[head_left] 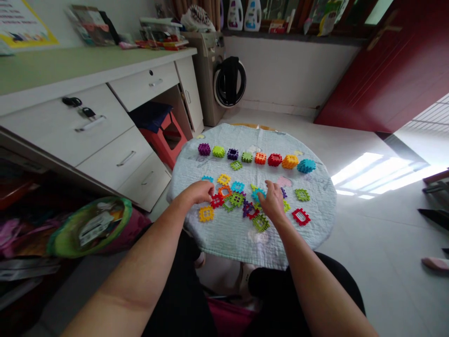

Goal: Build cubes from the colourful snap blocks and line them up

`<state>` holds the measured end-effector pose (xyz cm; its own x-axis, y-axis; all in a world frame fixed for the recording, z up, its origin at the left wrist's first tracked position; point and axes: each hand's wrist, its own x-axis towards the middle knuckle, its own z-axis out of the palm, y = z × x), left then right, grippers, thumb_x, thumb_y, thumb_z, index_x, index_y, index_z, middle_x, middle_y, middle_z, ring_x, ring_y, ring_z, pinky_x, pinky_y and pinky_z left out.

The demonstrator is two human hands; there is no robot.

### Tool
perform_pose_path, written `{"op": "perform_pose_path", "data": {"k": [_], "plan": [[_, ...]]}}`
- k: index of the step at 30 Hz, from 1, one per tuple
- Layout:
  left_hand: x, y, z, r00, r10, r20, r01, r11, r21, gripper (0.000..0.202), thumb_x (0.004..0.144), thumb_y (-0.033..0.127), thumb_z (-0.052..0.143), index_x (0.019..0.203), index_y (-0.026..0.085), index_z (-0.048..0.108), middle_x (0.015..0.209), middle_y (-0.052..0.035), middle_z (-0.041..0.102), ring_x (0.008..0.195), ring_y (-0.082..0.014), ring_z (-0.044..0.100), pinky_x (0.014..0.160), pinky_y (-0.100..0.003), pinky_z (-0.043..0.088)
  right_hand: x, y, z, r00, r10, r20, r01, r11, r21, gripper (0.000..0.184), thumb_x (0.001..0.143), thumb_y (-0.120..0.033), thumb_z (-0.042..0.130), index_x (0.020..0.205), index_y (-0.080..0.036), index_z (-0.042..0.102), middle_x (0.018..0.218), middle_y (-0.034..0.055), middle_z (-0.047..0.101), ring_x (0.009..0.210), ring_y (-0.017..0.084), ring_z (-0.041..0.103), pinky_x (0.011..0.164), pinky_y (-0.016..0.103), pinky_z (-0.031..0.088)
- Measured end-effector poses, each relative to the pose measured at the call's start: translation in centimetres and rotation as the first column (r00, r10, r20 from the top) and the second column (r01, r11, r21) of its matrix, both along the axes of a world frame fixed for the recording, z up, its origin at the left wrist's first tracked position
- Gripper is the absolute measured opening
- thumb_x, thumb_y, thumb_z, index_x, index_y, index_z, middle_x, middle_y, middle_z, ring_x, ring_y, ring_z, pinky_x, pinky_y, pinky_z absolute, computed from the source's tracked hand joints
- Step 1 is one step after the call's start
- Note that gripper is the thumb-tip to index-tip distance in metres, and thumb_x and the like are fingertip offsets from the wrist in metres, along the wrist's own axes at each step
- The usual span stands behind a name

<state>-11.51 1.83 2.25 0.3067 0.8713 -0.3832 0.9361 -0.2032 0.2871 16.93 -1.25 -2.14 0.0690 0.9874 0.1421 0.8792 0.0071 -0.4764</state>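
Note:
Loose square plastic building tiles with notched edges lie in two loose groups on the round table. My left hand point(201, 191) is curled closed beside the red tile point(217, 201); whether its fingers hold a piece is hidden. Near it lie a yellow tile point(206, 214), an orange tile point(225, 191) and a light blue tile point(237, 186). Over the right group, my right hand point(273, 200) has thumb and forefinger apart, next to a blue tile point(258, 194). A green tile point(260, 223) lies below it. Further right are another green tile point(302, 194) and a red tile point(300, 216).
Across the table's far side runs a row of stacks by colour, from a purple stack point(204, 149) to a blue stack point(306, 165). A pale cloth point(224, 238) covers the table. A red stool point(170, 140) and a white desk point(105, 126) stand at left.

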Motion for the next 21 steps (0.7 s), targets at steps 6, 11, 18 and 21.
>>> {"op": "perform_pose_path", "data": {"k": [6,11,18,21], "plan": [[1.5,-0.8,-0.9,0.993,-0.043,-0.111,0.045,0.999,0.016,0.014,0.061,0.020,0.068,0.075,0.022,0.067,0.075,-0.0002,0.067,0.068,-0.0181,0.061,0.059,-0.027,0.038,-0.1,-0.1,0.0,0.997,0.070,0.014,-0.071,0.997,0.023,0.040,0.082,-0.025,0.054,0.120,-0.015,0.059,0.119,0.0154,0.056,0.110,0.030,0.050,0.096,0.042,0.038],[1.8,-0.7,-0.6,1.000,-0.006,-0.015,0.008,0.996,0.089,0.008,0.068,0.022,0.064,0.075,0.020,0.066,0.078,-0.0019,0.069,0.072,-0.0175,0.061,0.062,-0.025,0.039,-1.7,-1.3,0.9,0.981,0.194,-0.008,-0.193,0.978,0.081,0.032,0.082,-0.020,0.055,0.112,-0.017,0.064,0.111,0.0123,0.059,0.104,0.027,0.051,0.094,0.040,0.040],[1.2,1.0,0.3,0.872,0.147,0.467,-0.270,0.940,0.209,0.016,0.074,0.017,0.051,0.083,0.017,0.064,0.085,-0.0045,0.069,0.078,-0.0170,0.062,0.075,-0.027,0.046,-9.3,-6.3,1.0,0.751,0.647,0.129,-0.651,0.759,-0.016,0.027,0.087,-0.024,0.060,0.113,-0.025,0.065,0.115,0.0082,0.060,0.107,0.026,0.047,0.092,0.040,0.040],[0.7,1.8,0.1,0.720,0.208,0.662,-0.407,0.900,0.159,0.017,0.073,0.019,0.051,0.085,0.016,0.064,0.085,-0.0040,0.068,0.079,-0.0167,0.062,0.077,-0.028,0.048,-12.3,-7.1,-0.2,0.737,0.649,0.190,-0.652,0.756,-0.055,0.031,0.087,-0.029,0.062,0.118,-0.026,0.063,0.119,0.0091,0.057,0.107,0.027,0.047,0.089,0.040,0.041]]}}
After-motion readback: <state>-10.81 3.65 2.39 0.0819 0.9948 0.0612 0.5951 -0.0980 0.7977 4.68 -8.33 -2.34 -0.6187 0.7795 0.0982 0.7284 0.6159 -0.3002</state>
